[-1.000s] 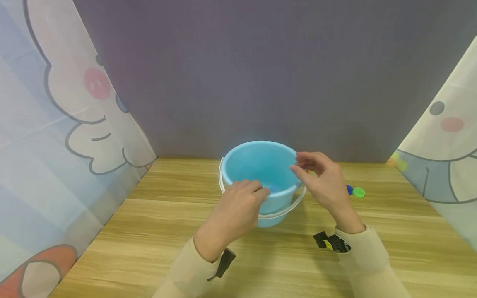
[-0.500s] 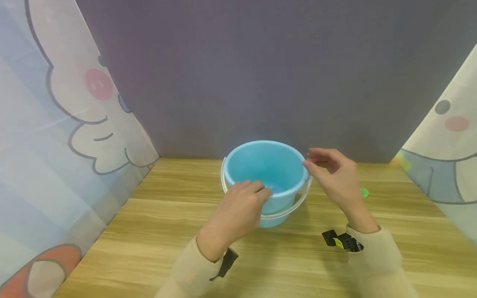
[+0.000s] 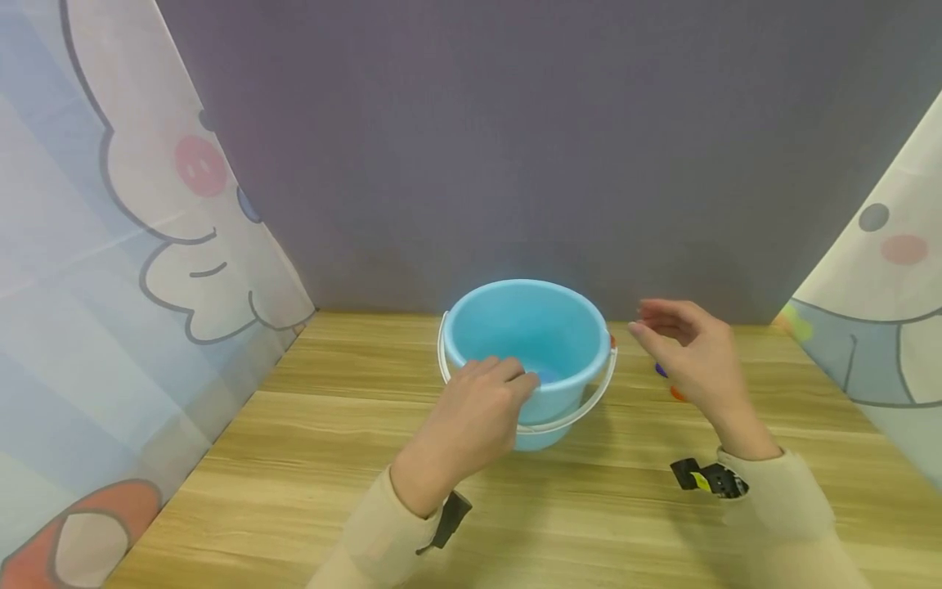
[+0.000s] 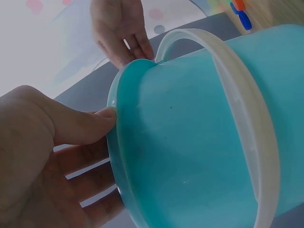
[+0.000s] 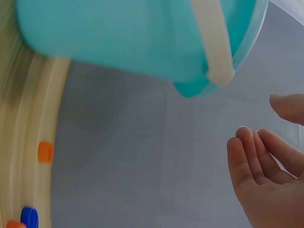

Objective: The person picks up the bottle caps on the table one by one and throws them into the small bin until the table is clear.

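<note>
We're likely steadying: left hand pinches light-blue round plastic bucket, lower centre; right hand empty, thumb spread, lower right; next probably needs a grasp

A light-blue bucket, round and narrowing toward its base, is standing upright on the table, its wide mouth facing up. Its white handle is hanging lowered, curving across the near side of the wall. The left hand is gripping the near rim, its thumb pressing outside and its fingers reaching inside. A faint purplish-blue patch is showing at the bottom of the bucket, too blurred to identify. The right hand is hovering apart from the right rim, fingers gently bending. An orange cap and a blue cap are lying to the bucket's right.
</note>
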Available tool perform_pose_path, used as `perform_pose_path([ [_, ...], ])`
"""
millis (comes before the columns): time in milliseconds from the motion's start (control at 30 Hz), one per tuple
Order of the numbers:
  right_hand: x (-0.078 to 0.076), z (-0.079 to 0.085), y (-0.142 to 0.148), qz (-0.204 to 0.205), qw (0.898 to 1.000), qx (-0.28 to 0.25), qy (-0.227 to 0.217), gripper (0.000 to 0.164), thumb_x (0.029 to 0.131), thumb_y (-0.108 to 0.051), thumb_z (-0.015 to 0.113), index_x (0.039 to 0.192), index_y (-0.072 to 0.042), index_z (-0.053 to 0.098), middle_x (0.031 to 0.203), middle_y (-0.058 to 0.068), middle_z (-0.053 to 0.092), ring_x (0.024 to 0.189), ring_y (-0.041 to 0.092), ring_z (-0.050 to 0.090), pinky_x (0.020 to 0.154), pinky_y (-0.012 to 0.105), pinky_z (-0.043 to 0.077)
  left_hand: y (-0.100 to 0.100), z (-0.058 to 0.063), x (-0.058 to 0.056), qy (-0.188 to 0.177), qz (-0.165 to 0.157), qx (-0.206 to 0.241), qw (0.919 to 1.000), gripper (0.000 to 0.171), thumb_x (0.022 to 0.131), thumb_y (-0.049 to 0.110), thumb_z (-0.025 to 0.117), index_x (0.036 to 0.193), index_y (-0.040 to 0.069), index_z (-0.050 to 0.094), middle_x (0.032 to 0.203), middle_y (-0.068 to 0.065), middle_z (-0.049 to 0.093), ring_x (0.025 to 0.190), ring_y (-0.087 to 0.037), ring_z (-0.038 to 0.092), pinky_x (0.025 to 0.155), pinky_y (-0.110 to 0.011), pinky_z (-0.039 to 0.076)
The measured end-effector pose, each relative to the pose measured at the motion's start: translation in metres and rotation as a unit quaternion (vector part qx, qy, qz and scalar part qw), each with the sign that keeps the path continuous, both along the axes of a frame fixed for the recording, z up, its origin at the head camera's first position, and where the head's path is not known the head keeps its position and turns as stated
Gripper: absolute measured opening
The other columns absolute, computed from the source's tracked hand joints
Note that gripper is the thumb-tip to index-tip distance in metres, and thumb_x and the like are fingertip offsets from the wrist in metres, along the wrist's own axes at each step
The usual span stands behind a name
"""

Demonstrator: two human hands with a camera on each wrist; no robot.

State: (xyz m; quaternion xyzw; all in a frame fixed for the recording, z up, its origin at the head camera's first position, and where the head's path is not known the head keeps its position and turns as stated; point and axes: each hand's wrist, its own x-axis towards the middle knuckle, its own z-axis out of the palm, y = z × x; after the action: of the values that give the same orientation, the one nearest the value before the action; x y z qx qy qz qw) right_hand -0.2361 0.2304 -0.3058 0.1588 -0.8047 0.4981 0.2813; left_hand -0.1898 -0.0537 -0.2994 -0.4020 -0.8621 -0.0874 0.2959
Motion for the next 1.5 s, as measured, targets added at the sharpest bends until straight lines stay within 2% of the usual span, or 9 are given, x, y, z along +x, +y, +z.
perform_pose_path([
  [100,-0.001,-0.002,0.007,-0.021,0.999,0.030,-0.024,0.036,0.090,-0.011,0.076,0.123,0.002,0.068,0.109,-0.010,0.067,0.095,-0.006,0.061,0.087,0.007,0.045,0.000,0.000,0.000,-0.002,0.001,-0.002,1.0000,0.030,0.077,-0.012,0.063,0.096,0.010,0.071,0.086,0.001,0.065,0.070,-0.018,0.057,0.061,-0.029,0.044],
  [200,-0.003,-0.004,0.012,-0.045,0.996,0.063,-0.051,0.039,0.092,-0.020,0.076,0.126,-0.001,0.068,0.111,0.002,0.069,0.094,-0.008,0.060,0.085,0.008,0.043,0.000,0.000,0.000,-0.005,0.002,-0.002,1.0000,0.030,0.078,-0.012,0.062,0.096,0.010,0.072,0.086,0.001,0.065,0.070,-0.018,0.057,0.061,-0.029,0.043],
  [300,-0.006,-0.006,0.016,-0.065,0.990,0.107,-0.069,0.043,0.094,-0.028,0.074,0.128,-0.002,0.067,0.113,0.014,0.069,0.097,0.006,0.065,0.082,0.013,0.042,0.000,0.000,0.000,-0.008,0.002,-0.002,1.0000,0.031,0.078,-0.012,0.062,0.097,0.010,0.072,0.086,0.001,0.065,0.071,-0.018,0.057,0.062,-0.028,0.044],
  [433,-0.015,-0.009,0.021,-0.071,0.984,0.147,-0.073,0.044,0.094,-0.029,0.072,0.126,0.001,0.067,0.112,0.018,0.068,0.100,0.034,0.068,0.081,0.021,0.042,0.000,-0.001,0.001,-0.011,0.001,-0.001,0.9999,0.031,0.079,-0.012,0.062,0.099,0.010,0.073,0.087,0.001,0.066,0.072,-0.018,0.058,0.062,-0.029,0.045],
  [500,-0.020,-0.010,0.024,-0.072,0.982,0.156,-0.074,0.044,0.095,-0.029,0.071,0.125,0.002,0.067,0.111,0.019,0.067,0.099,0.038,0.068,0.081,0.023,0.042,0.000,-0.001,0.001,-0.011,0.000,0.000,0.9999,0.031,0.080,-0.012,0.062,0.098,0.010,0.073,0.087,0.000,0.065,0.071,-0.018,0.058,0.062,-0.029,0.045],
  [800,-0.041,-0.009,0.033,-0.062,0.973,0.194,-0.108,0.049,0.098,-0.031,0.067,0.127,0.007,0.062,0.116,0.025,0.064,0.100,0.041,0.065,0.086,0.056,0.051,0.002,0.000,0.001,-0.009,-0.004,0.000,0.9999,0.031,0.079,-0.012,0.062,0.099,0.009,0.073,0.086,0.000,0.065,0.072,-0.018,0.058,0.063,-0.028,0.045],
  [1167,-0.065,-0.017,0.033,-0.033,0.962,0.234,-0.137,0.051,0.097,-0.025,0.066,0.128,0.015,0.057,0.118,0.032,0.060,0.104,0.045,0.061,0.089,0.059,0.051,0.003,-0.002,0.001,-0.010,-0.001,-0.001,0.9999,0.031,0.076,-0.012,0.063,0.096,0.010,0.072,0.085,0.000,0.065,0.071,-0.018,0.057,0.062,-0.029,0.044],
  [1333,-0.080,-0.021,0.032,-0.035,0.959,0.253,-0.126,0.048,0.096,-0.021,0.067,0.124,0.017,0.059,0.118,0.033,0.060,0.103,0.045,0.061,0.088,0.060,0.051,0.002,-0.001,0.000,-0.004,0.002,0.000,1.0000,0.031,0.075,-0.011,0.064,0.097,0.010,0.072,0.086,0.001,0.065,0.071,-0.019,0.058,0.061,-0.030,0.045],
  [1500,-0.097,-0.029,0.032,-0.029,0.949,0.270,-0.161,0.053,0.097,-0.025,0.065,0.128,0.018,0.056,0.122,0.034,0.058,0.108,0.047,0.058,0.091,0.060,0.050,0.001,0.000,-0.001,-0.004,0.001,0.001,1.0000,0.031,0.076,-0.012,0.063,0.097,0.009,0.072,0.085,0.000,0.064,0.070,-0.018,0.056,0.061,-0.030,0.044],
])
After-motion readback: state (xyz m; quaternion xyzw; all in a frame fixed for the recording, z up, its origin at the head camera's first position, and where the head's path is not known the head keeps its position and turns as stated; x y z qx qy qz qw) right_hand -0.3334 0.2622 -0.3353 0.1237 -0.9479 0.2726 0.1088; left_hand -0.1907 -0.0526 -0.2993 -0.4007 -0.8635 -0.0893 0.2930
